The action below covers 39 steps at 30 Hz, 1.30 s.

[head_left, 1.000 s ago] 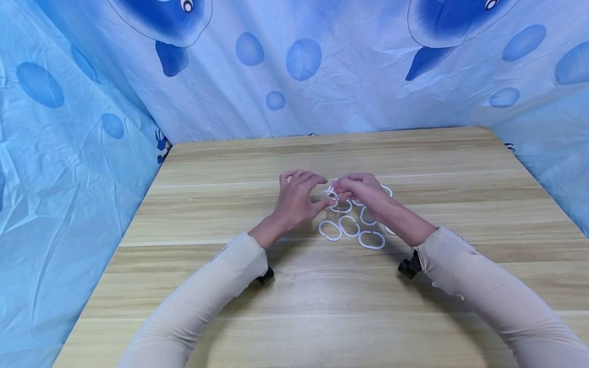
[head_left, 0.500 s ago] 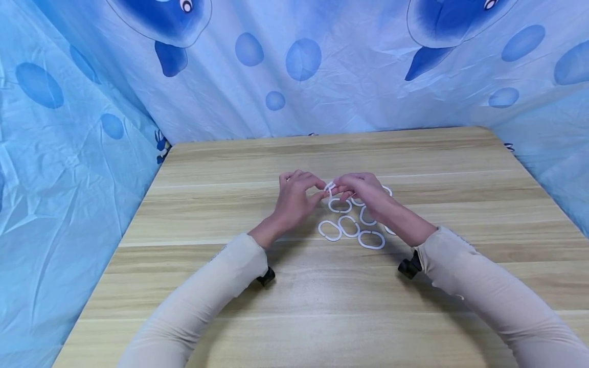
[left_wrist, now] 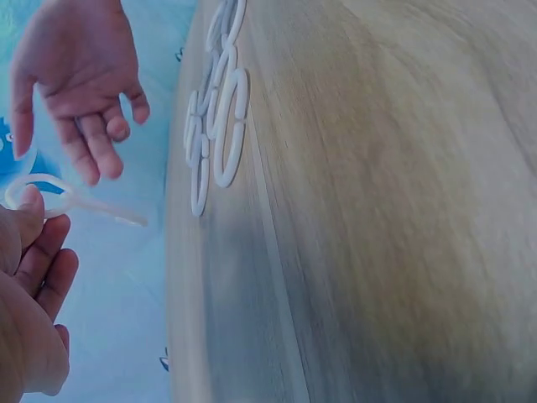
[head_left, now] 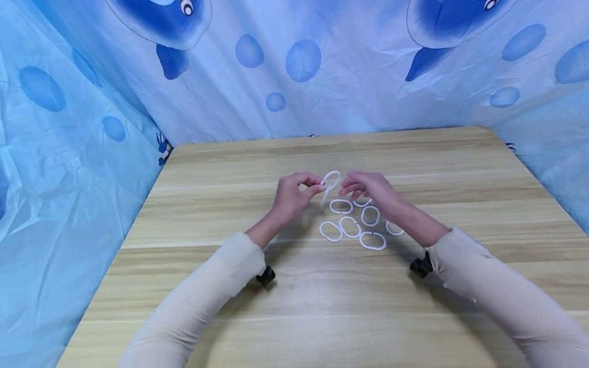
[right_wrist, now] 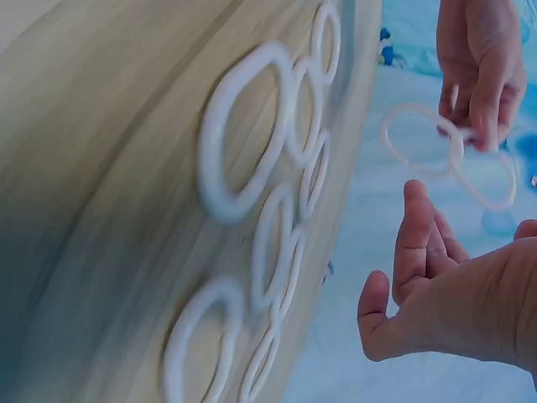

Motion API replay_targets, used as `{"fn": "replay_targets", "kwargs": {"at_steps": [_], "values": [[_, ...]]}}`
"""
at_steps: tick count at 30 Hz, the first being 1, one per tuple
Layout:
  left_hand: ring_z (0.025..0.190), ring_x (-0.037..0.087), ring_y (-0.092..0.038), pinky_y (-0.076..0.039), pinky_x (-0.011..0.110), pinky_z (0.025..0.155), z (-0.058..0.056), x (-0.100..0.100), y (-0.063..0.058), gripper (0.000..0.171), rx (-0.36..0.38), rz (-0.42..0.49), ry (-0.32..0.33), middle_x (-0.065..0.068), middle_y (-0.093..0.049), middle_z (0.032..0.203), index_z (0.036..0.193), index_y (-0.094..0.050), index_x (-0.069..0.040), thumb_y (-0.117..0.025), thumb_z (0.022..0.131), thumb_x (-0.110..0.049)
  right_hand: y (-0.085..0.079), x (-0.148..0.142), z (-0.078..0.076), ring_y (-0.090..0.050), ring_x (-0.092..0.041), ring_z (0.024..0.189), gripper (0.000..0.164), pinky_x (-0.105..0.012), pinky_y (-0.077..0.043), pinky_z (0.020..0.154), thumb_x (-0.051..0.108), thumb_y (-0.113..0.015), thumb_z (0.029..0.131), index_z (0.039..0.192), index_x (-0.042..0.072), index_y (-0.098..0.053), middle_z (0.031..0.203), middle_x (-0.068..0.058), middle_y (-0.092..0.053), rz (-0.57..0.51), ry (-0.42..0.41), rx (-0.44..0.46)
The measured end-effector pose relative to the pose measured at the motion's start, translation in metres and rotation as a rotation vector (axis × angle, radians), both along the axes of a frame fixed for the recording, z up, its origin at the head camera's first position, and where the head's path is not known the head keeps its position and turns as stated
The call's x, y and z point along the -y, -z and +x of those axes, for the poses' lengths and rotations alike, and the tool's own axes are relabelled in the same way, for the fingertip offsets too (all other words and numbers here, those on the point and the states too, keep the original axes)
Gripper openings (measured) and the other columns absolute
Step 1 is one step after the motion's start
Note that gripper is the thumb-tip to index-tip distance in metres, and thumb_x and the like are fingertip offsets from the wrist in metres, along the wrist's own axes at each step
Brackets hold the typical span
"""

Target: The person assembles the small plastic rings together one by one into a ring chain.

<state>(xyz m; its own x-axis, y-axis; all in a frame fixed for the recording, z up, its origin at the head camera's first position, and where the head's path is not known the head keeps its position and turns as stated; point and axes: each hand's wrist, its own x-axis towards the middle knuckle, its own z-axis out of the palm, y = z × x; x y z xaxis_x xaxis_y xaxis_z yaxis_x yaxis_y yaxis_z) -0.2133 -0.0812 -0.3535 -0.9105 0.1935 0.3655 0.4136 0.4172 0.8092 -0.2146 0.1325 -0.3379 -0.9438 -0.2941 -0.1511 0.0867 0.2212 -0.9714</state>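
Note:
My left hand (head_left: 291, 195) pinches a pair of linked white oval rings between thumb and forefinger, raised over the table. In the right wrist view one ring (right_wrist: 384, 132) passes through the other ring (right_wrist: 513, 186), and each looks like a thin plastic loop. My right hand (head_left: 374, 190) is just to the right of the pair, apart from it, its fingers loosely bent with nothing in them. Below both hands, several similar rings lie flat on the wood, among them a front one (head_left: 371, 249) and a left one (head_left: 330, 222). Small slits show in some of them.
The wood-grain table (head_left: 303, 322) has its far edge against a blue curtain (head_left: 276, 66) with dolphin prints. A black wrist camera (head_left: 266, 276) sits under the left sleeve, and another camera (head_left: 421, 267) is under the right one.
Both hands were together at the rings. Now my right hand has let go and drawn back to the right, while my left hand holds the linked pair up.

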Motion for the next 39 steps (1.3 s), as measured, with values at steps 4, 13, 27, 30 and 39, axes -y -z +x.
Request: {"fn": "replay_targets", "kwargs": {"at_steps": [4,13,27,30,39], "values": [[0.076,0.011,-0.061,-0.048,0.036,0.078,0.0,0.002,0.0,0.008,0.012,-0.004,-0.016,0.0,-0.069,0.076,0.087,-0.074,-0.008,-0.077,0.083,-0.014,0.003,-0.02,0.0,-0.062,-0.019,0.082,0.038,-0.043,-0.035,0.093,0.035,-0.045,0.102,0.111,0.001,-0.059,0.092,-0.003,-0.072,-0.002,0.014,-0.047],[0.074,0.011,-0.061,-0.045,0.032,0.074,0.0,0.004,0.001,0.008,0.035,0.012,-0.035,0.0,-0.069,0.075,0.087,-0.075,-0.009,-0.077,0.083,-0.016,0.002,-0.056,0.004,-0.053,-0.034,0.099,0.054,-0.048,-0.031,0.101,0.04,-0.051,0.099,0.131,-0.003,-0.05,0.107,-0.01,-0.064,0.155,0.02,-0.103],[0.075,0.008,-0.06,-0.042,0.025,0.067,0.001,0.004,0.001,0.007,0.049,-0.005,-0.063,-0.002,-0.069,0.075,0.085,-0.075,-0.011,-0.077,0.083,-0.017,0.007,-0.082,-0.004,-0.053,-0.016,0.102,0.046,-0.028,-0.044,0.084,0.032,-0.058,0.097,0.131,0.001,-0.055,0.125,-0.018,-0.058,0.346,0.029,-0.238],[0.074,0.009,-0.059,-0.042,0.025,0.066,0.001,0.004,0.001,0.005,0.047,-0.004,-0.058,-0.002,-0.068,0.074,0.085,-0.075,-0.011,-0.077,0.083,-0.016,0.008,-0.086,-0.006,-0.053,-0.017,0.094,0.04,-0.022,-0.045,0.073,0.024,-0.06,0.096,0.128,0.0,-0.057,0.118,-0.019,-0.06,0.381,0.024,-0.289],[0.073,0.009,-0.059,-0.042,0.025,0.067,0.002,0.003,0.0,0.006,0.043,-0.006,-0.049,-0.003,-0.068,0.073,0.085,-0.075,-0.011,-0.077,0.083,-0.016,0.016,-0.098,-0.016,-0.051,-0.029,0.098,0.041,-0.03,-0.044,0.072,0.013,-0.063,0.093,0.131,0.0,-0.053,0.124,-0.023,-0.054,0.469,-0.075,-0.336]]}}
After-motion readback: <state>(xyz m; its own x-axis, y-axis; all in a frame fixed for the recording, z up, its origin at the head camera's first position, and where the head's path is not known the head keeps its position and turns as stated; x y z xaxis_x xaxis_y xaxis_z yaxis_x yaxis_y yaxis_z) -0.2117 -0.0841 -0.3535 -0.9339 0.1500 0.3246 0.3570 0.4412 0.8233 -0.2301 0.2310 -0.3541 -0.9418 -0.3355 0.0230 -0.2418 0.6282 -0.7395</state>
